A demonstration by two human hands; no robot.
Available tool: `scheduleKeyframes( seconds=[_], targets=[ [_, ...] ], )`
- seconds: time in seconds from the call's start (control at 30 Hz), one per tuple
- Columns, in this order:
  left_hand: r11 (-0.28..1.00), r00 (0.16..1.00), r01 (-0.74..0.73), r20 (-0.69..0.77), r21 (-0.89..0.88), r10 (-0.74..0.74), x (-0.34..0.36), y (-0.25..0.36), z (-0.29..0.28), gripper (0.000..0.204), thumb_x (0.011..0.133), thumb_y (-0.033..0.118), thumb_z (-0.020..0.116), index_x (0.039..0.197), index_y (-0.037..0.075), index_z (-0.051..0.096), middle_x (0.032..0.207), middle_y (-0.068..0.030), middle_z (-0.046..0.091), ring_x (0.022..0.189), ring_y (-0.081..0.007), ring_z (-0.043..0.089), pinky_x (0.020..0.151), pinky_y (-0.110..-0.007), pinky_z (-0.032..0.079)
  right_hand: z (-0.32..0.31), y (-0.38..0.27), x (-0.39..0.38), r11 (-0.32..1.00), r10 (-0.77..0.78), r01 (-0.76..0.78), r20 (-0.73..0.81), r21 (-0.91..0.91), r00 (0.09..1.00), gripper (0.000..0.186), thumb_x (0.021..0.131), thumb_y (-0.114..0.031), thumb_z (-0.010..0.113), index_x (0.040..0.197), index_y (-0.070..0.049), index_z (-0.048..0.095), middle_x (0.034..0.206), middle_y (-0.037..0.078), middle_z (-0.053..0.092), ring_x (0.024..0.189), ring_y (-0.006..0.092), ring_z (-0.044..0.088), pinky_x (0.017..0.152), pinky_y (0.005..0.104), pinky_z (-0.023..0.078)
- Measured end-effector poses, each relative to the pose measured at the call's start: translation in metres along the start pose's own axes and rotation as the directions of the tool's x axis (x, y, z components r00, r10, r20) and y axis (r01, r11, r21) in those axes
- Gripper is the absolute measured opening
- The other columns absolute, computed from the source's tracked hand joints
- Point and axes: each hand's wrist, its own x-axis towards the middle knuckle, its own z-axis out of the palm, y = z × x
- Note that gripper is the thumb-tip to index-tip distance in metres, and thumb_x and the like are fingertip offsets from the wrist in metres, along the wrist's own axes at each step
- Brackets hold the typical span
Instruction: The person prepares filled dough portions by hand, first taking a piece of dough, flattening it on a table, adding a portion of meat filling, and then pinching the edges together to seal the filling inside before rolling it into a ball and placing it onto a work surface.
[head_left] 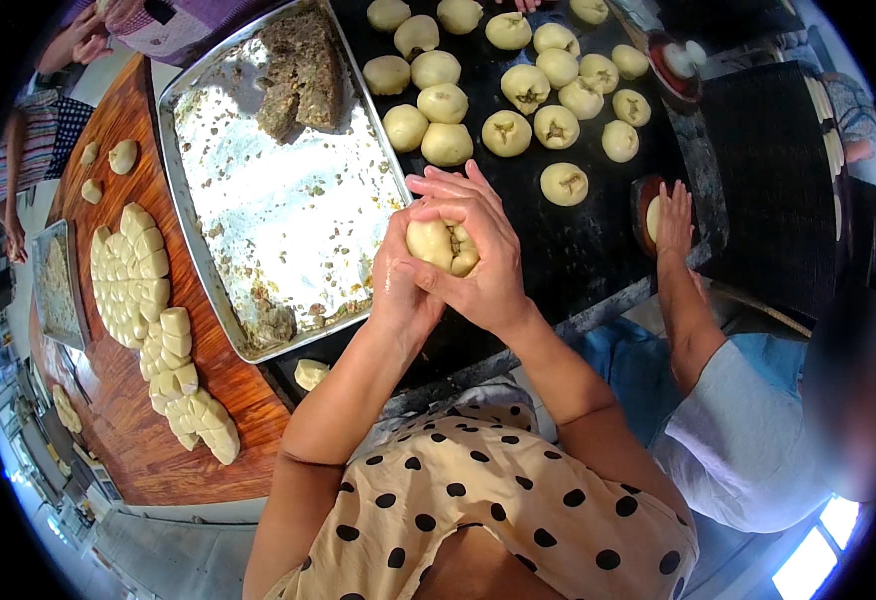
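Observation:
A ball of pale dough (pixel 436 246) with a pleated, gathered seam is cupped between my two hands above the black work surface. My left hand (pixel 390 280) wraps it from the left and below. Round its right side curl the fingers of my right hand (pixel 488 262), the thumb lying across the front. Brown bits of filling show in the seam. Just left of my hands lies a large metal tray (pixel 278 200), smeared with crumbs. A dark block of crumbly filling (pixel 303 75) fills its far corner, and a smaller clump (pixel 270 325) sits at its near end.
Several filled dough balls (pixel 524 88) stand beyond my hands. On the wooden table (pixel 243 425) at left lie many cut dough pieces (pixel 133 260). One dough piece (pixel 311 374) rests by the tray's near corner. At right, a co-worker's hand (pixel 674 215) presses dough on a round plate.

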Motion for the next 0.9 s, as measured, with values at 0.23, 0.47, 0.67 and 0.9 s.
scheduleKeyframes(
  seconds=[0.23,0.47,0.67,0.9],
  targets=[
    [0.996,0.996,0.01,-0.086,0.083,-0.002,-0.019,0.0,0.033,0.034,0.106,0.029,0.037,0.126,0.004,0.049,0.124,-0.0133,0.058,0.114,-0.0253,0.06,0.101,-0.04,0.05,-0.007,-0.009,0.0,0.999,-0.01,0.01,0.004,-0.051,1.0,0.029,0.074,-0.018,0.08,0.095,-0.006,0.064,0.107,0.012,0.071,0.112,0.0307,0.064,0.112,0.0523,0.036],
    [1.0,1.0,-0.005,-0.022,0.013,0.005,-0.016,-0.007,0.019,0.034,0.106,0.029,0.038,0.125,0.004,0.049,0.125,-0.0139,0.058,0.113,-0.0257,0.061,0.1,-0.041,0.051,-0.008,-0.015,-0.012,0.999,-0.017,0.024,-0.156,0.043,0.988,0.016,0.076,-0.008,0.076,0.084,-0.007,0.063,0.099,0.009,0.072,0.102,0.0278,0.068,0.108,0.05,0.041],
    [1.0,1.0,-0.004,-0.023,-0.012,0.003,-0.011,-0.013,0.006,0.033,0.106,0.027,0.039,0.126,0.004,0.05,0.125,-0.014,0.059,0.112,-0.0255,0.061,0.099,-0.041,0.052,-0.005,-0.019,-0.008,0.999,-0.045,0.045,-0.092,0.0,0.995,0.017,0.077,-0.01,0.077,0.085,-0.007,0.062,0.102,0.01,0.072,0.106,0.0284,0.068,0.11,0.0501,0.039],
    [0.999,1.0,0.017,-0.021,-0.051,-0.018,-0.011,-0.019,0.003,0.032,0.106,0.026,0.04,0.127,0.005,0.05,0.125,-0.014,0.06,0.111,-0.0254,0.062,0.098,-0.042,0.052,-0.005,-0.019,-0.015,1.0,0.025,-0.027,-0.133,-0.011,0.991,0.012,0.091,-0.013,0.063,0.098,-0.004,0.065,0.107,0.012,0.072,0.107,0.0312,0.068,0.109,0.0511,0.039]
  ],
)
